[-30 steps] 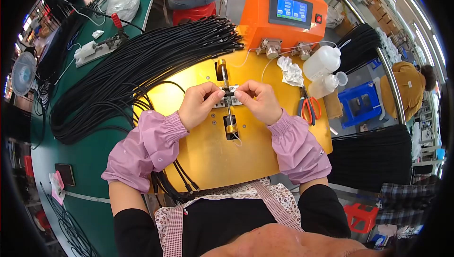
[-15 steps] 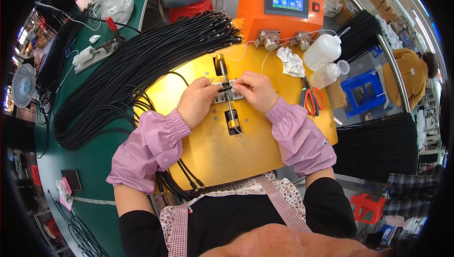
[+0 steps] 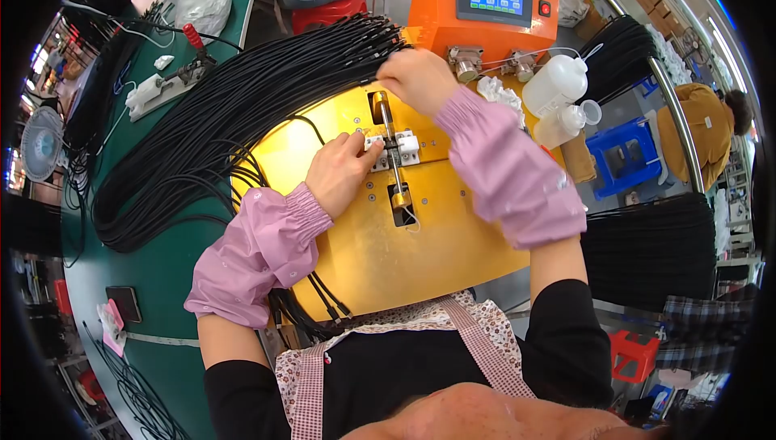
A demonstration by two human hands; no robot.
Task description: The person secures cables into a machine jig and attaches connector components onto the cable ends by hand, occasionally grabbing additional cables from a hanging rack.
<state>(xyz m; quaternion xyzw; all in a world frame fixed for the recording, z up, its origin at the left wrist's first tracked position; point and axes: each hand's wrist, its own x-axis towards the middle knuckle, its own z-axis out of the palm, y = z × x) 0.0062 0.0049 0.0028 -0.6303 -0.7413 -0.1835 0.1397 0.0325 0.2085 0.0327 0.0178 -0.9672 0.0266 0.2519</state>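
Observation:
My left hand (image 3: 339,171) rests on the gold plate (image 3: 453,262), its fingertips drawn together at the left side of a small white fixture (image 3: 407,145). What lies under those fingertips is hidden. A short black piece (image 3: 391,147) sits across the fixture's middle, over a metal rod with brass ends. My right hand (image 3: 419,82) is up at the near edge of a bundle of black cables (image 3: 242,76), fingers closed at the tip of one cable there. The contact is partly covered by the hand.
Behind the plate stands an orange machine (image 3: 440,3) with a lit screen. Two plastic bottles (image 3: 558,84) and crumpled white tissue (image 3: 501,94) lie to the right. A red-handled toggle clamp (image 3: 192,40) is on the green table (image 3: 162,294). Other people sit further off.
My right hand has left the fixture and moved up to the cable bundle's ends, its sleeve now covering the pliers. My left hand has stayed at the fixture's left side.

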